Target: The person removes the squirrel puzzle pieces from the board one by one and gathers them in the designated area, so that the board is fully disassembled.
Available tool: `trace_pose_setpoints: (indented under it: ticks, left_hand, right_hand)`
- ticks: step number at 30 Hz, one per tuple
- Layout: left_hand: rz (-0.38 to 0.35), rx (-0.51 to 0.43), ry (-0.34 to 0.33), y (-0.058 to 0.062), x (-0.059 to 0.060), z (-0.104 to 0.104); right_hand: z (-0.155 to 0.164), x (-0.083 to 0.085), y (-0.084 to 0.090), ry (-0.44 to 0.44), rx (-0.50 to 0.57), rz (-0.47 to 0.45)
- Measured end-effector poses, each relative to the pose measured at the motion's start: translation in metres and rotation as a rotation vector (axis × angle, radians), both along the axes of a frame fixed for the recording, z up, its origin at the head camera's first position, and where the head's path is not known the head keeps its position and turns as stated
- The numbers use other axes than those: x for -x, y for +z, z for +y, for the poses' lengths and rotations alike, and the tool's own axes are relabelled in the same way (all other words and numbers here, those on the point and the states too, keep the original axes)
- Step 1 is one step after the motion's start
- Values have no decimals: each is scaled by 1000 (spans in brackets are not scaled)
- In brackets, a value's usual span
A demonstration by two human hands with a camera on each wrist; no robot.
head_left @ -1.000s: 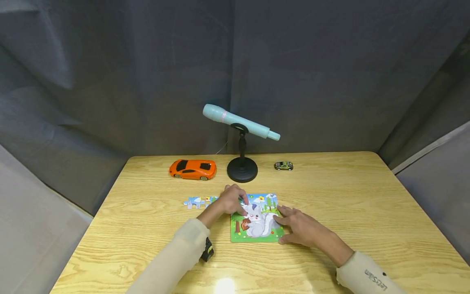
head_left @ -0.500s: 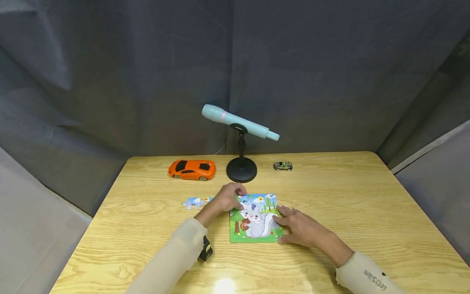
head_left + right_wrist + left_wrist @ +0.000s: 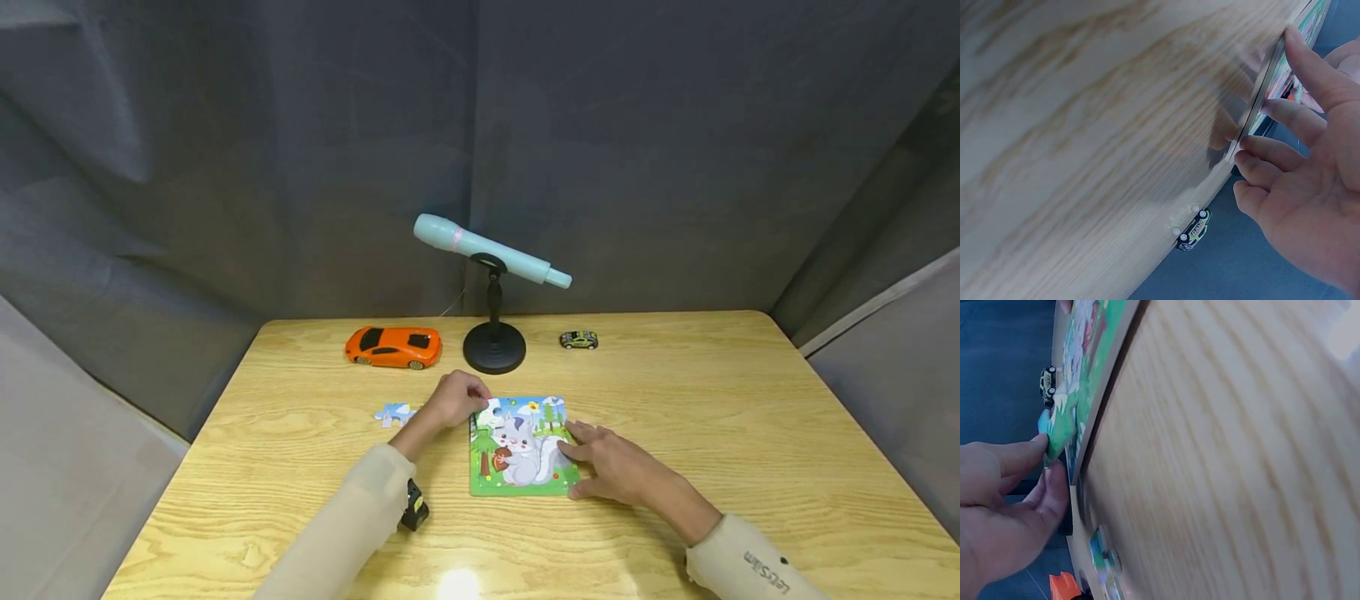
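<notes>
Lifting a puzzle piece (image 3: 1059, 428) pinched by left hand (image 3: 453, 398), flat right hand (image 3: 606, 467) unmoved on puzzle board (image 3: 523, 479)

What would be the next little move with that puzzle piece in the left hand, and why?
Probably lift the puzzle piece clear and set it beside the loose pieces on the table. The left hand pinches it at the puzzle board's far left corner, where a white gap shows, while the right hand rests open on the board's right edge, steadying it.

Right hand (image 3: 1310, 187) rests with straight fingers (image 3: 1300, 122) against the edge of the puzzle board (image 3: 1266, 94) on the wooden table (image 3: 1085, 144); a small toy car (image 3: 1192, 230) stands beyond
</notes>
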State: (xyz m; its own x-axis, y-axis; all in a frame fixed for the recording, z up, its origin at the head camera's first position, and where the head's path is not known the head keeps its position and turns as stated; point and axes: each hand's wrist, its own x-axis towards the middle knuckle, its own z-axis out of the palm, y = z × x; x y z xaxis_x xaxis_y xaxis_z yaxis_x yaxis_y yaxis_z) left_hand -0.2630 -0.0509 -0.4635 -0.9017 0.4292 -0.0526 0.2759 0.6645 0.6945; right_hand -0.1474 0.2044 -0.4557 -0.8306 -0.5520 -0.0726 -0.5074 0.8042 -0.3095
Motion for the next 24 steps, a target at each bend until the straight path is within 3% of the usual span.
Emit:
trace_pose_setpoints:
  ticks: [8,15,24]
  left_hand:
    - [-9,-10,-47,7,0,-7]
    - [-7,-75,-88,14,4,-21]
    - [-6,-105,-46,28,6,-57]
  right_hand:
    - [0,-1,0,1,6,1]
    - [0,-1,0,0,7,-1]
    - [0,0,0,-5,6,-9]
